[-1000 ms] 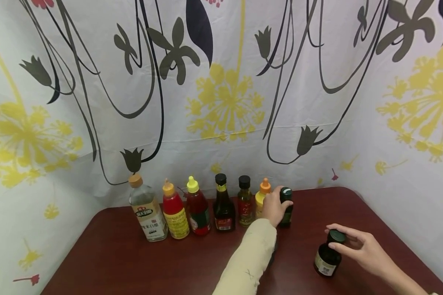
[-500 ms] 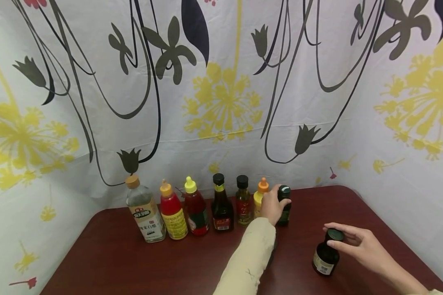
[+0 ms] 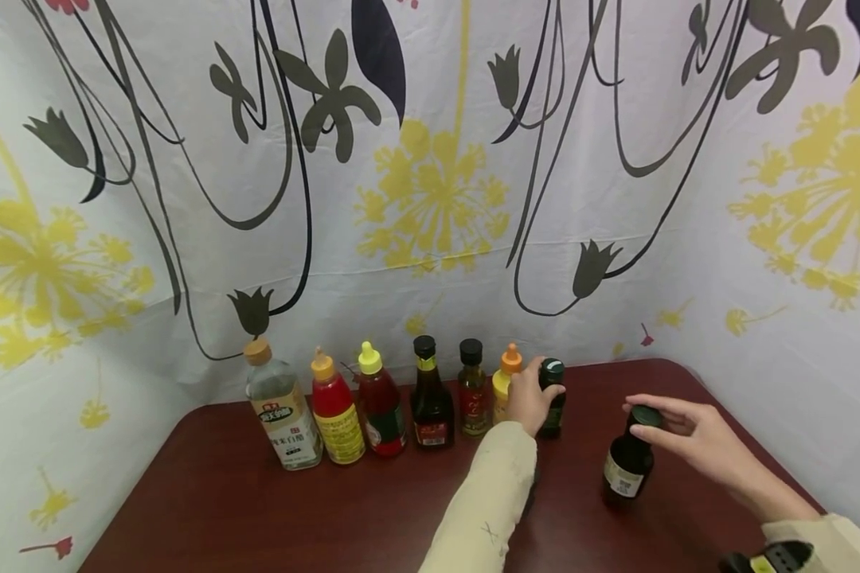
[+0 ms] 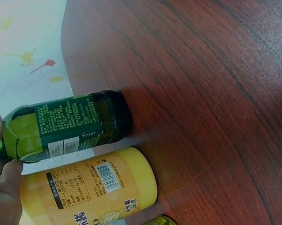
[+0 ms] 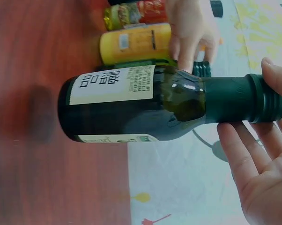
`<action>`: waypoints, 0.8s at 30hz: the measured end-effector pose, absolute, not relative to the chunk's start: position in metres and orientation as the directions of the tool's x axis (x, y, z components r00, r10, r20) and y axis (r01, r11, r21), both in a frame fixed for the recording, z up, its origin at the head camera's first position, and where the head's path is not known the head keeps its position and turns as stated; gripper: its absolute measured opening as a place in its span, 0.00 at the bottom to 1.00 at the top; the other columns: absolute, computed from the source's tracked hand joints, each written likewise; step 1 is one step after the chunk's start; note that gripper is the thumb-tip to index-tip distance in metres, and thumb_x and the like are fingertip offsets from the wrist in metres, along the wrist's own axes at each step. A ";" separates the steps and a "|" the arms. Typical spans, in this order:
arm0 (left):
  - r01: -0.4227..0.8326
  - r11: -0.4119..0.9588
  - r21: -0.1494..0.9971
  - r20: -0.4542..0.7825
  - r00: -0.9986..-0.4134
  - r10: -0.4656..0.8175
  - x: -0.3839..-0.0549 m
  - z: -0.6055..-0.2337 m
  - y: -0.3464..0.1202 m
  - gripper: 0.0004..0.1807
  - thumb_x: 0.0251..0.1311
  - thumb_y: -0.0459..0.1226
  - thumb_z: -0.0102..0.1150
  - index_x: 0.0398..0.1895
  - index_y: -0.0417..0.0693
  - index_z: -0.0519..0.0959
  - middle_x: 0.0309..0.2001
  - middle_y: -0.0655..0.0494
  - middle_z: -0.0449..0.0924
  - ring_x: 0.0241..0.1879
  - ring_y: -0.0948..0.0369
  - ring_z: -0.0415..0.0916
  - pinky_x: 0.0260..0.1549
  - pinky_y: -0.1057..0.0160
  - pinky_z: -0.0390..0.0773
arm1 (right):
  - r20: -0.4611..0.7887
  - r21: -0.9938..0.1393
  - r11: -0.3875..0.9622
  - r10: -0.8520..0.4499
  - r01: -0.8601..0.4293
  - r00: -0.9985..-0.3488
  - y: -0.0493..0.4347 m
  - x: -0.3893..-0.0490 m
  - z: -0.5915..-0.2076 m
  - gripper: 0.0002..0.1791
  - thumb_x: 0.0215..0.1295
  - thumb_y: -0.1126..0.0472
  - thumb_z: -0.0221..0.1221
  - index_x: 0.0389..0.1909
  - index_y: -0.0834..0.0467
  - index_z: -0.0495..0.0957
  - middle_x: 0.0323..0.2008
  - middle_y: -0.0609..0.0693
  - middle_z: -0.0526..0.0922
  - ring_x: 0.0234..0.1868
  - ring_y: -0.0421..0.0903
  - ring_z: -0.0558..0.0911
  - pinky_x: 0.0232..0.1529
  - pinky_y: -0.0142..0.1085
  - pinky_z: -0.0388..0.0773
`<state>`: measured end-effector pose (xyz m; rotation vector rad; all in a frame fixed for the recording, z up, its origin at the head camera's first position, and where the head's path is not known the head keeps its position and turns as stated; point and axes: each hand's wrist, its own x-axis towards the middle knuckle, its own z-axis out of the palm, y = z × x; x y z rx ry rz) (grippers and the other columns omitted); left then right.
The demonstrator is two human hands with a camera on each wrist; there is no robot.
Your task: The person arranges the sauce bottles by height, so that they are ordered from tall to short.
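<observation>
In the head view my left hand [image 3: 529, 399] grips the neck of a green glass bottle [image 3: 553, 420] at the right end of a row of bottles. The left wrist view has its dark green label with small print, beside a yellow squeeze bottle [image 4: 92, 185]. My right hand [image 3: 713, 444] holds a second dark green bottle [image 3: 627, 464] by its capped neck, thumb on one side and fingers on the other. This bottle is upright and close over the table, with a cream label [image 5: 113, 86] and a dark shadow below its base in the right wrist view.
Left along the row stand a chili oil bottle [image 3: 474, 398], a dark sauce bottle [image 3: 432, 406], two red squeeze bottles and a clear vinegar bottle [image 3: 285, 418]. A patterned cloth [image 3: 444, 302] hangs behind the dark red table [image 3: 258, 517].
My right hand has raised the dark green bottle and moved it slightly away from me, toward the back. The left hand keeps its grip on the other green bottle without moving.
</observation>
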<state>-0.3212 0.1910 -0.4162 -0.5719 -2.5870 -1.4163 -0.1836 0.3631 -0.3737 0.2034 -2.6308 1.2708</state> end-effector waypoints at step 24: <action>0.395 0.492 0.776 0.306 -0.918 0.254 -0.322 -0.417 0.194 0.25 0.47 0.41 0.63 0.52 0.50 0.72 0.42 0.55 0.79 0.38 0.63 0.77 0.33 0.69 0.76 | 0.213 -0.757 0.635 0.020 -0.152 -0.977 0.362 -0.263 -0.386 0.31 0.60 0.48 0.55 0.59 0.63 0.65 0.58 0.67 0.63 0.55 0.66 0.65 0.47 0.55 0.67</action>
